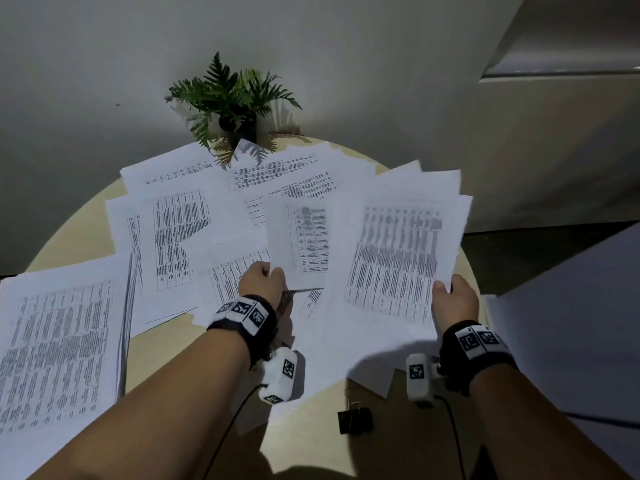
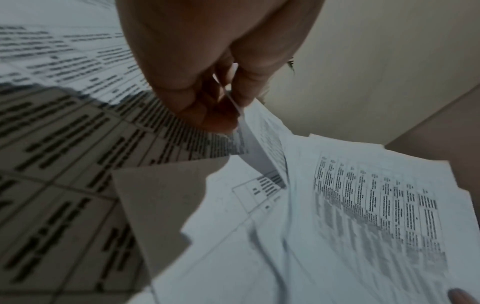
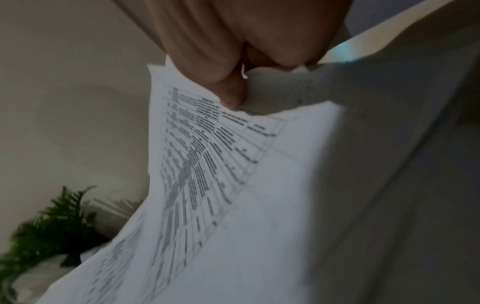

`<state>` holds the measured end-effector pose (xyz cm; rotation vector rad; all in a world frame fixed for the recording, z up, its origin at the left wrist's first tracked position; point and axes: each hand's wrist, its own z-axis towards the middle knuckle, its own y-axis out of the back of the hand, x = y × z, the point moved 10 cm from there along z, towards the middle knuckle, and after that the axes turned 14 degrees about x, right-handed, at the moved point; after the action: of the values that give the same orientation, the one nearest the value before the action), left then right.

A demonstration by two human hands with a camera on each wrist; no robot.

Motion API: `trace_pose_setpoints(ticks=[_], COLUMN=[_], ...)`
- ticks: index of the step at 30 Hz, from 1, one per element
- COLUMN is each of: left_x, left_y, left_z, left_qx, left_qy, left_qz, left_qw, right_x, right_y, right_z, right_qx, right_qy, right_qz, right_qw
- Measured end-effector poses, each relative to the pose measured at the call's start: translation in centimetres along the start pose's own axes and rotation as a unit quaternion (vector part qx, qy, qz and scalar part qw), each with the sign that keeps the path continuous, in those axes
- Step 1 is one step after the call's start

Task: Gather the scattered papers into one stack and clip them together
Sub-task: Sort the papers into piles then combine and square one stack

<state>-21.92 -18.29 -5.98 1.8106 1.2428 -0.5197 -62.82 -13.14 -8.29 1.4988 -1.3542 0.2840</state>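
1. The right hand (image 1: 453, 299) held a bundle of gathered sheets (image 1: 401, 258) raised off the tabletop (image 1: 69, 233). Its grip was clamped on the bundle's near right corner, thumb on top and fingers beneath.
2. That bundle fanned away from the grip toward the far left, its long axis running near to far and leaning slightly right. The sheets in it were not squared.
3. The left hand (image 1: 263, 282) pinched the near edge of a single sheet (image 1: 298, 237) in the middle of the tabletop. In the left wrist view the fingers (image 2: 207, 115) were closed on the paper's thin edge.
4. This sheet ran away from the left grip toward the far side. Its right edge was just beside the bundle, so the next move looked like a short carry to the right.
5. More loose papers (image 1: 173, 220) lay overlapped to the left and far side. A thicker pile (image 1: 59, 341) sat at the near left, nearer the left hand.
6. The binder clip (image 1: 355, 419) rested on the tabletop at the near edge, between the two forearms and nearer the right, untouched.
7. A potted plant (image 1: 235, 98) stood at the far edge, its fronds overhanging the farthest sheets.
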Motion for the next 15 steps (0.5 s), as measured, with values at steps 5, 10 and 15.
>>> trace_pose_setpoints(ticks=[5, 10, 15], left_x=[2.7, 3.0, -4.5], left_y=[-3.8, -7.3, -4.4], left_z=[-2.9, -8.4, -3.2], left_qx=[0.192, 0.475, 0.28], left_qy=[0.12, 0.178, -0.044], left_qz=[-0.026, 0.085, 0.103], left_qw=[0.974, 0.858, 0.953], right_x=[-1.3, -1.1, -1.5], right_y=[1.1, 2.4, 2.9], right_z=[0.6, 0.6, 0.6], right_qx=[0.004, -0.005, 0.024], right_qy=[-0.058, -0.056, -0.075], right_qz=[0.031, -0.019, -0.046], right_qw=[0.998, 0.998, 0.996])
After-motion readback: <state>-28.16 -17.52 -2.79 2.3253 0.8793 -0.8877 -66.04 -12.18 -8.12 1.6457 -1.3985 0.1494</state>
